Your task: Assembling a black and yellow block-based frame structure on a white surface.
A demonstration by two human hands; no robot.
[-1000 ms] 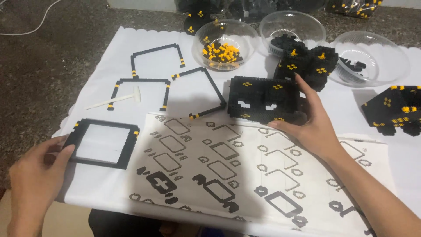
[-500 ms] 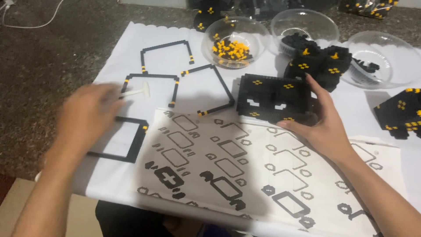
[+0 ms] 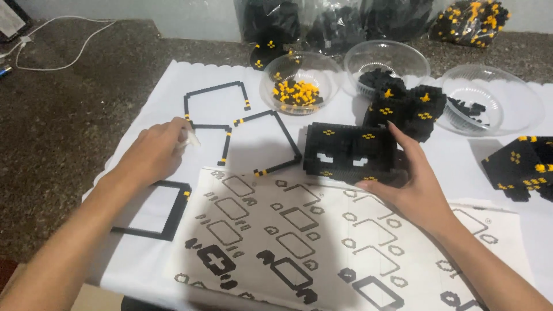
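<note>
Dark speckled stone formed the counter (image 3: 63,144), and a white cloth with a scalloped edge (image 3: 150,86) covered most of it. On the cloth lay a printed instruction sheet (image 3: 322,247) showing grey and black outlines of frames and small pieces.

The left hand (image 3: 151,156) rested on the cloth near its left side, fingers curled and pinching a small white tool (image 3: 190,138) at its tip. Whether the tool touched the cloth could not be told. Just beside that hand sat a thin black square frame with yellow corner pieces (image 3: 214,143), and another frame (image 3: 216,97) lay beyond it. A third, tilted frame (image 3: 271,141) lay to their right, and a thicker black frame (image 3: 158,210) lay partly under the left forearm.

The right hand (image 3: 417,187) gripped the near right corner of a black block model (image 3: 351,152), thumb at its lower edge and fingers spread up along its side. The model stood on the cloth at the sheet's upper edge, its top dotted with small yellow marks.

Behind it stood a second black-and-yellow block build (image 3: 409,106). Three clear plastic bowls lined the back: one with yellow pieces (image 3: 296,86), one with black pieces (image 3: 387,63), and one nearly bare (image 3: 495,103). Another black block build (image 3: 521,167) sat at the far right edge. Bags of dark pieces (image 3: 345,23) were piled against the wall, and a white cable (image 3: 55,43) ran across the counter at the far left.
</note>
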